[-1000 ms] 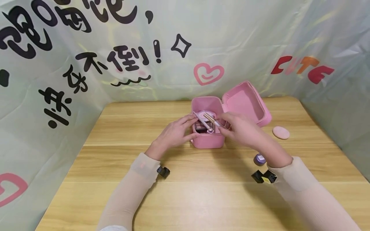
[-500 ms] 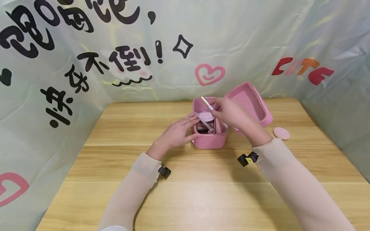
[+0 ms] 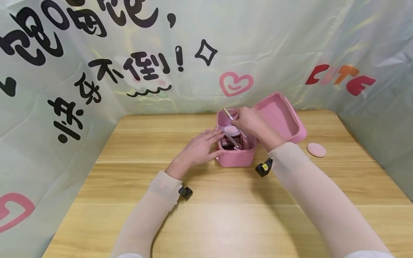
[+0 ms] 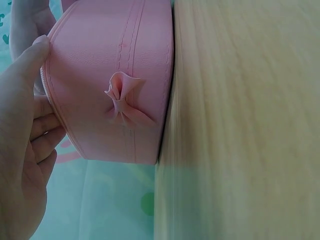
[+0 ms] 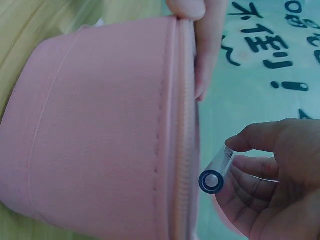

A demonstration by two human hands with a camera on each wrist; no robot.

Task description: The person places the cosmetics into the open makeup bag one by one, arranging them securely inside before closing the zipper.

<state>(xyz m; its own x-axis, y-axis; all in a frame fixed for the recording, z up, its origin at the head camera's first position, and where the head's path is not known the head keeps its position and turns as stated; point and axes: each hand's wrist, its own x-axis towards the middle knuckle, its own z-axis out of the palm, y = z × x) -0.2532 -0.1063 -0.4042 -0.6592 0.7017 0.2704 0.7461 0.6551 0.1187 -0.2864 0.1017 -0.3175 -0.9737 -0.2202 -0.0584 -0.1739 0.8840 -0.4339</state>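
A pink cosmetic case (image 3: 235, 159) stands on the table with its lid (image 3: 280, 116) swung back to the right. My left hand (image 3: 199, 148) rests at its left front corner, fingers extended over the rim and thumb at the front. My right hand (image 3: 250, 122) pinches a slim, clear-bodied tube (image 3: 227, 113) with a gold end, tilted above the opening. In the right wrist view this tube's round end (image 5: 212, 182) points toward the camera. Inside the case lie a round pale-pink compact (image 3: 231, 130), a thin wand-like stick (image 3: 230, 138) and a dark palette (image 3: 226, 144).
A round pink puff (image 3: 316, 149) lies on the wooden table (image 3: 206, 222), right of the case. A fabric bow (image 4: 120, 100) sits on the case's side in the left wrist view. A printed curtain (image 3: 180, 96) hangs behind the table.
My right hand has moved left and slightly up with the tube, whose gold end now points up and left. A purple jar is now hidden by my right arm. The left hand stays put.
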